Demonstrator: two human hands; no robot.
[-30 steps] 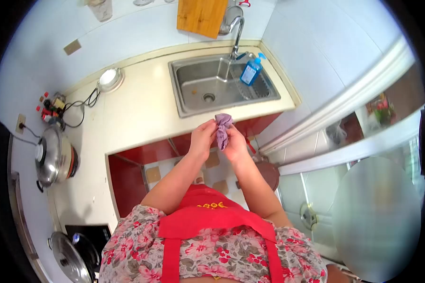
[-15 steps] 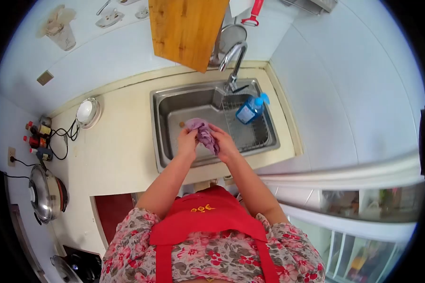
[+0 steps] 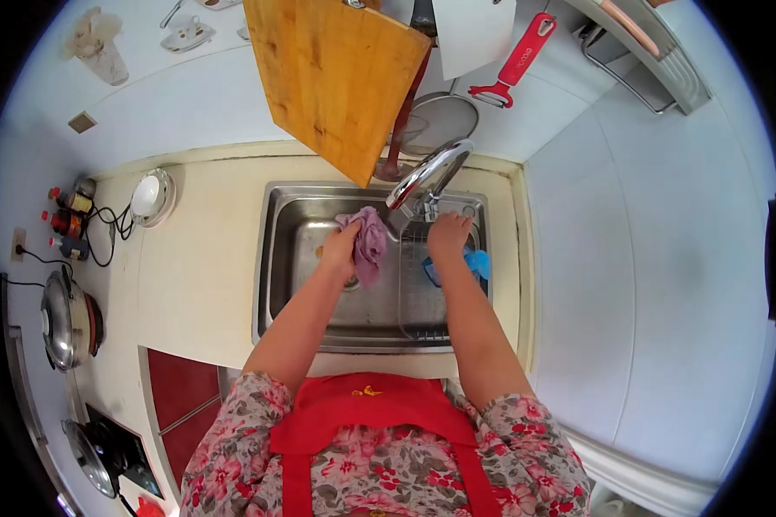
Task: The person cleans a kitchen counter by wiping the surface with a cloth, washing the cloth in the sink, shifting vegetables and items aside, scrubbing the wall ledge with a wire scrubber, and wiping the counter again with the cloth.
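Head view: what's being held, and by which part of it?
Left hand: the crumpled purple cloth, by its left side. Right hand, beside the curved chrome faucet: its grip is hidden, cannot tell.

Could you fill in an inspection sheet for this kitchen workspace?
Surface: cream countertop, rectangular stainless-steel sink.
Job's things: crumpled purple cloth over the sink; curved chrome faucet; blue plastic pump bottle, partly hidden.
Clutter: round white stacked bowls, small dark bottles.
Hands: left hand grips the cloth; right hand at the faucet's base, contact unclear.
Cables: looped black cable beside the bowls.
Surroundings: brown wooden cutting board, red-handled peeler above the sink.
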